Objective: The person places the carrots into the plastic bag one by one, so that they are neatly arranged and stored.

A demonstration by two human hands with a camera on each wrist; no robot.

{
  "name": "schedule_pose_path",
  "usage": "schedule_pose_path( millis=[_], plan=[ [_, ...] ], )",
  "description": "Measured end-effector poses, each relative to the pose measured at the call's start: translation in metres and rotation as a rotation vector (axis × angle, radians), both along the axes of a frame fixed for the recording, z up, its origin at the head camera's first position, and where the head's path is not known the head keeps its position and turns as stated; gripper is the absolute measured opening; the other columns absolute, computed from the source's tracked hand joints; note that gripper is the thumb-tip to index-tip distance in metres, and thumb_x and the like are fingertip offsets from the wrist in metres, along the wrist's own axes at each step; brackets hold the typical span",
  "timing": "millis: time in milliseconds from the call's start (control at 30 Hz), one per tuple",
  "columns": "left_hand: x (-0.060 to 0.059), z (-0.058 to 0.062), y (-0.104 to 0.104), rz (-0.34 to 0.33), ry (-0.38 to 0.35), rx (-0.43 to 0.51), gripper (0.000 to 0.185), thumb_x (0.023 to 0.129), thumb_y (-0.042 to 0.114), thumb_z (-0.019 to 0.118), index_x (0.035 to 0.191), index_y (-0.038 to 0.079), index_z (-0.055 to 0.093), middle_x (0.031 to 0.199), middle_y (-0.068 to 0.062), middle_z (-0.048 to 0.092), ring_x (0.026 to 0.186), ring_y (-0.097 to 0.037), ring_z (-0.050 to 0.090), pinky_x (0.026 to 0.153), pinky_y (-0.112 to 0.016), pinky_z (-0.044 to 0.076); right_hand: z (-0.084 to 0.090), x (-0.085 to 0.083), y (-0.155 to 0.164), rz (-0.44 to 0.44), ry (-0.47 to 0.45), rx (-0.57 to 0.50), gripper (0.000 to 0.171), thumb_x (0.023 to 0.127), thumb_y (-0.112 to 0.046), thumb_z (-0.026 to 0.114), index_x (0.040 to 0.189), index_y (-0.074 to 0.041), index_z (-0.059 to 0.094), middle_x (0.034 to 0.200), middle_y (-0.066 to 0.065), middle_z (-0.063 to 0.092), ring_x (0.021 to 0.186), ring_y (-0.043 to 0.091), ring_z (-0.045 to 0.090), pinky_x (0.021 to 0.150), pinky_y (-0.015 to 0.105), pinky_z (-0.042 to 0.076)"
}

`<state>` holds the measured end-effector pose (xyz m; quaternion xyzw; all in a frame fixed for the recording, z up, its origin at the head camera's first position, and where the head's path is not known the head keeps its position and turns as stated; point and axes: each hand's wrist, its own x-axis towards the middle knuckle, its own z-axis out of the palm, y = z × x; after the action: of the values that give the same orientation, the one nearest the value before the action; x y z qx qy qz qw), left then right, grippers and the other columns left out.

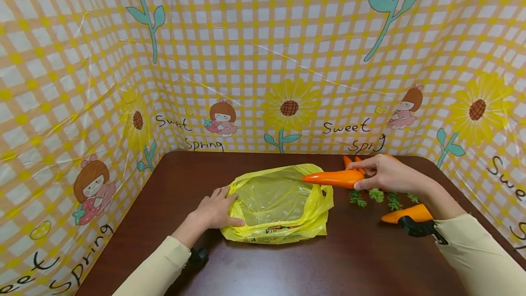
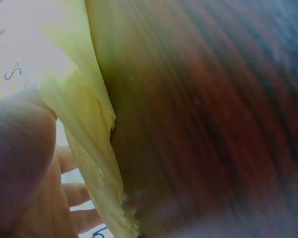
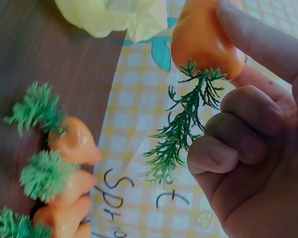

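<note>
From the head camera we see our left hand (image 1: 213,209) lying on the left edge of the yellow plastic bag (image 1: 279,204), fingers fairly straight on the plastic and the thumb along the bag's near-left rim. The bag sits open on the dark brown table (image 1: 349,255), near its middle. Our right hand (image 1: 384,172) is just right of the bag and pinches the thick end of an orange carrot (image 1: 334,178), whose tip reaches over the bag's right rim. More carrots (image 1: 404,215) with green tops lie on the table to the right of the bag, partly behind that hand and wrist.

From the left wrist camera the picture is blurred; the left hand's palm and a few fingers (image 2: 77,193) lie against the bag's yellow edge (image 2: 89,129), with the table (image 2: 208,124) to the other side of the bag. We cannot tell more of the grip here.

From the right wrist camera the thumb and fingers (image 3: 248,124) curl round the carrot's (image 3: 203,44) thick end, its green sprig (image 3: 181,129) hanging beside them. The bag (image 3: 114,17) shows beyond the carrot, and three other carrots (image 3: 72,168) lie on the table (image 3: 44,64).
</note>
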<state>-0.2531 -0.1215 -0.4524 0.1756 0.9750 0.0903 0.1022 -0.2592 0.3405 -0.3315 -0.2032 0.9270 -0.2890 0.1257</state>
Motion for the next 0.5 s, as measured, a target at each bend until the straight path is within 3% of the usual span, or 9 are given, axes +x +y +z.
schedule_pose_path(
  millis=[100, 267, 500],
  plan=[
    [0.0, 0.0, 0.001, -0.007, 0.004, -0.002, 0.093, 0.083, 0.069, 0.068, 0.156, 0.018, 0.04, 0.164, -0.018, 0.025, 0.15, -0.041, 0.027, 0.109, -0.063, 0.035, 0.002, -0.003, -0.007, 0.012, -0.003, 0.008, 0.06, 0.089, -0.039, 0.077, 0.14, -0.012, 0.06, 0.062, -0.002, 0.058, 0.042, 0.007, 0.035, 0.044, 0.026, 0.039],
    [0.0, 0.002, 0.001, -0.006, -0.001, -0.011, 0.093, 0.083, 0.069, 0.068, 0.156, 0.018, 0.041, 0.165, -0.018, 0.025, 0.15, -0.041, 0.027, 0.109, -0.063, 0.036, 0.003, -0.012, -0.023, 0.071, -0.006, -0.026, 0.057, 0.089, -0.035, 0.077, 0.137, -0.009, 0.063, 0.059, -0.004, 0.044, 0.043, 0.007, 0.036, 0.046, 0.024, 0.037],
    [0.002, 0.004, 0.002, -0.003, -0.001, -0.005, 0.092, 0.083, 0.067, 0.069, 0.156, 0.017, 0.041, 0.164, -0.018, 0.026, 0.15, -0.04, 0.027, 0.108, -0.064, 0.036, 0.003, -0.024, -0.045, 0.12, 0.031, -0.004, 0.047, 0.088, -0.038, 0.077, 0.129, -0.019, 0.068, 0.06, -0.005, 0.046, 0.046, 0.007, 0.033, 0.051, 0.023, 0.035]
  ],
)
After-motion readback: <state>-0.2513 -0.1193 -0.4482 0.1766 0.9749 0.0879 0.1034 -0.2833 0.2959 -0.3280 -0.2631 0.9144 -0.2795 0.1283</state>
